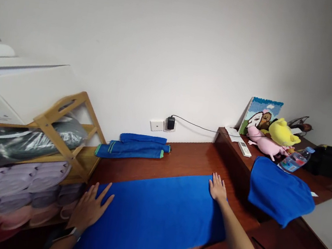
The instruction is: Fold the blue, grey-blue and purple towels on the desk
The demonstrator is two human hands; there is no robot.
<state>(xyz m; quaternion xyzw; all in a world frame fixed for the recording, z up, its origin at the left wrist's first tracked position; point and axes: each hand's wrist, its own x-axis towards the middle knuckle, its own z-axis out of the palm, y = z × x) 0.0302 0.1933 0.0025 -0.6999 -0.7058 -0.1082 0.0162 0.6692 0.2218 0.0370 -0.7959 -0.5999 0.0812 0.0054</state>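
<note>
A blue towel lies spread flat on the brown wooden table. My left hand rests at its left edge, fingers stretched apart, with a watch on the wrist. At the far right corner of the cloth, my right hand lies flat with its fingers spread. Neither hand grips anything. Behind the towel, near the wall, sit several folded blue cloths, some with green edging. Another blue towel hangs over the edge of the raised surface on the right.
At left, a wooden rack holds slippers and a bagged item, with a white box above. On the right ledge are a remote, plush toys, a bottle and a picture. A black plug trails a cable.
</note>
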